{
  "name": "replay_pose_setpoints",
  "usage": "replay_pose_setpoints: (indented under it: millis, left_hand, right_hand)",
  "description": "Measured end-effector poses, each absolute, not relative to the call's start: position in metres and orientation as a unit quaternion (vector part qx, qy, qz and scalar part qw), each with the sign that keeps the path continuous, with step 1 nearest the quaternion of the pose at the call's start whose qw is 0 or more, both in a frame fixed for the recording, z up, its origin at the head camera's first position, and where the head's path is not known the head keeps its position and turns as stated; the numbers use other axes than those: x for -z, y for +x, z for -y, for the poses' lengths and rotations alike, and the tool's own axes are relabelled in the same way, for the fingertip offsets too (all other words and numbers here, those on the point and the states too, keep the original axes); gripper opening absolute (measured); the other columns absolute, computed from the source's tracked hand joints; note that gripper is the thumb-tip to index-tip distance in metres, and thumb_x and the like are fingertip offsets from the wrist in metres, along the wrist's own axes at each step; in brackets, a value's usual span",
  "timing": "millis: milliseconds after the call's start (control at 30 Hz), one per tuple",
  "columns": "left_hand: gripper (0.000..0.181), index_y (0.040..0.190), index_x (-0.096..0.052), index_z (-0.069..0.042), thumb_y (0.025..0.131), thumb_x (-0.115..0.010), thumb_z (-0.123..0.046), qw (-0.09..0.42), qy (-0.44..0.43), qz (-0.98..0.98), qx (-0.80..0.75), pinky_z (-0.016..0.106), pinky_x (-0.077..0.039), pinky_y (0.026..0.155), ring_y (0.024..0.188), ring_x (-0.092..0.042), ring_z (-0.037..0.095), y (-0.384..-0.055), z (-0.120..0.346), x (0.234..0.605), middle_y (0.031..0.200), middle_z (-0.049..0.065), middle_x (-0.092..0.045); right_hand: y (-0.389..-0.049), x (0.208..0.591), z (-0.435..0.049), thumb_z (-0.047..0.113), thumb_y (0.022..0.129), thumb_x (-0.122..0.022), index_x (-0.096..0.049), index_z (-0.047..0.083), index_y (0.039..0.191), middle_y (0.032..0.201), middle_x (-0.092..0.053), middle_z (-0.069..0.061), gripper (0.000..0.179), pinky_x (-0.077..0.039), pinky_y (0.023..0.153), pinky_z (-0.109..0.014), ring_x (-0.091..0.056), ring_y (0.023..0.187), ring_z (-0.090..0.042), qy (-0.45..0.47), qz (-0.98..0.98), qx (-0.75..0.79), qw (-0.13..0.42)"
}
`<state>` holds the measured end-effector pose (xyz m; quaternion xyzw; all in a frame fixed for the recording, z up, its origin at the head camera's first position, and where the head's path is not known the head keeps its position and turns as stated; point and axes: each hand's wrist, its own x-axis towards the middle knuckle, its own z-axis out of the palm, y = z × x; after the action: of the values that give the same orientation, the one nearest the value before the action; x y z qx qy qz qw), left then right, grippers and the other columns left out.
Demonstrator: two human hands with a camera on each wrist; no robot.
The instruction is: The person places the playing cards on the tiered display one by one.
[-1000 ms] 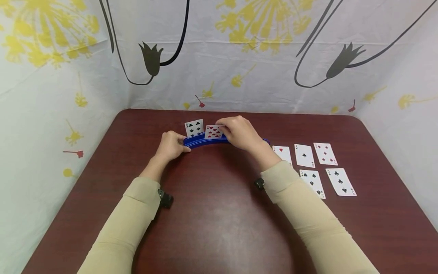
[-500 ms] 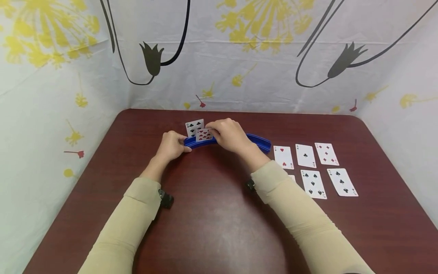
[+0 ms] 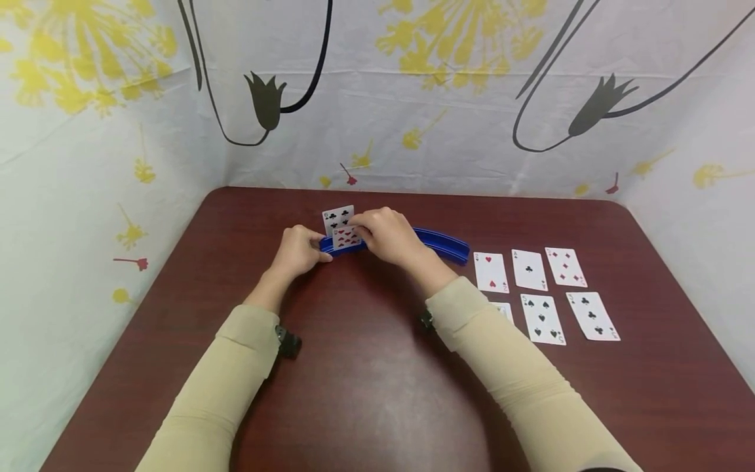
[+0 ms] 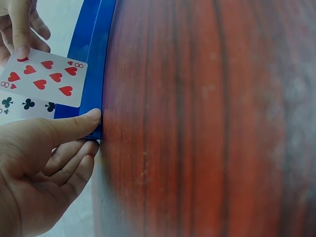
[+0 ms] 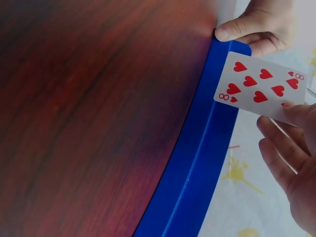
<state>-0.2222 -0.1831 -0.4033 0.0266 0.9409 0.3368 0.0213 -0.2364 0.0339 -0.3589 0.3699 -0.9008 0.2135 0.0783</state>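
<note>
A curved blue card holder (image 3: 442,244) lies toward the back of the table. My left hand (image 3: 297,251) pinches its left end between thumb and fingers. My right hand (image 3: 386,234) pinches the eight of hearts (image 5: 256,85) by its top edge, thumb on its face. The card's lower edge overlaps the holder near the left end. Behind it a six of clubs (image 3: 337,216) stands tilted in the holder, partly covered by the eight. In the left wrist view the clubs card (image 4: 28,104) shows just beneath the hearts card (image 4: 49,76).
Several face-up cards lie in two rows on the right, among them the two of hearts (image 3: 491,272), ace of clubs (image 3: 529,269), five of spades (image 3: 542,319) and three of clubs (image 3: 592,316). One card (image 3: 503,311) is partly hidden by my right sleeve. Patterned cloth (image 3: 377,98) hangs behind the table.
My right hand has carried the eight of hearts leftward and slightly down, in front of the six of clubs. My left hand keeps its grip on the holder.
</note>
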Motion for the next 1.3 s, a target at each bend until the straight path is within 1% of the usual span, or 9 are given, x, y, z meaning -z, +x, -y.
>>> replay_pose_setpoints:
  millis: [367,600,733,800,867,1033,1167,1300]
  left_hand:
    - [0.044,0.119,-0.073,0.003,0.080,-0.088,-0.013,0.016,0.028,-0.940,-0.339,0.040,-0.058,0.081,0.093,-0.070,0.025,-0.222,0.183,0.404,0.099,0.018,-0.076]
    - [0.046,0.119,-0.073,0.003,0.080,-0.088,-0.014,0.016,0.031,-0.941,-0.337,0.041,-0.057,0.082,0.094,-0.069,0.026,-0.223,0.183,0.404,0.100,0.018,-0.075]
    - [0.046,0.120,-0.073,0.003,0.080,-0.088,-0.013,0.017,0.029,-0.940,-0.338,0.041,-0.058,0.082,0.095,-0.069,0.026,-0.223,0.184,0.405,0.101,0.018,-0.075]
    - [0.046,0.120,-0.073,0.003,0.080,-0.088,-0.014,0.020,0.026,-0.940,-0.339,0.041,-0.057,0.084,0.096,-0.069,0.026,-0.223,0.184,0.405,0.102,0.019,-0.075]
    - [0.047,0.121,-0.072,0.003,0.080,-0.088,-0.014,0.022,0.024,-0.940,-0.340,0.042,-0.057,0.084,0.097,-0.069,0.027,-0.223,0.184,0.405,0.103,0.019,-0.075]
    - [0.046,0.121,-0.072,0.003,0.081,-0.088,-0.014,0.023,0.021,-0.940,-0.339,0.042,-0.058,0.083,0.097,-0.070,0.027,-0.222,0.183,0.403,0.103,0.019,-0.075]
    - [0.046,0.121,-0.072,0.003,0.081,-0.088,-0.013,0.022,0.018,-0.940,-0.341,0.041,-0.057,0.084,0.096,-0.070,0.026,-0.222,0.182,0.404,0.104,0.019,-0.075]
    - [0.047,0.122,-0.071,0.004,0.081,-0.087,-0.012,0.022,0.018,-0.938,-0.345,0.043,-0.057,0.086,0.100,-0.069,0.028,-0.221,0.182,0.405,0.108,0.020,-0.074]
  right_hand:
    - [-0.238,0.360,-0.030,0.011,0.100,-0.064,-0.076,0.011,0.118,0.107,-0.076,-0.005,0.021,-0.058,0.078,-0.036,-0.071,0.091,-0.021,0.373,0.900,-0.204,0.091]
    - [-0.238,0.363,-0.032,0.007,0.102,-0.060,-0.074,0.013,0.124,0.114,-0.074,-0.007,0.027,-0.057,0.083,-0.037,-0.070,0.100,-0.023,0.378,0.906,-0.185,0.050]
    - [-0.238,0.364,-0.034,0.005,0.103,-0.057,-0.071,0.011,0.130,0.122,-0.071,-0.010,0.031,-0.056,0.090,-0.037,-0.068,0.108,-0.024,0.382,0.905,-0.184,0.022]
    - [-0.238,0.364,-0.035,0.005,0.103,-0.056,-0.068,0.009,0.133,0.125,-0.070,-0.011,0.032,-0.055,0.093,-0.038,-0.067,0.111,-0.024,0.384,0.904,-0.189,0.018]
    - [-0.238,0.364,-0.038,0.007,0.103,-0.057,-0.066,0.007,0.135,0.126,-0.070,-0.011,0.033,-0.055,0.093,-0.037,-0.068,0.110,-0.024,0.385,0.901,-0.201,0.022]
    - [-0.236,0.364,-0.046,0.010,0.101,-0.063,-0.063,0.004,0.136,0.121,-0.071,-0.012,0.036,-0.056,0.087,-0.037,-0.069,0.102,-0.022,0.381,0.894,-0.232,0.046]
    - [-0.235,0.363,-0.054,0.012,0.101,-0.064,-0.063,0.003,0.135,0.123,-0.070,-0.012,0.036,-0.056,0.089,-0.039,-0.068,0.107,-0.023,0.373,0.894,-0.240,0.060]
    - [-0.234,0.362,-0.062,0.013,0.101,-0.064,-0.065,0.003,0.133,0.124,-0.069,-0.012,0.034,-0.055,0.092,-0.040,-0.067,0.109,-0.023,0.367,0.896,-0.241,0.066]
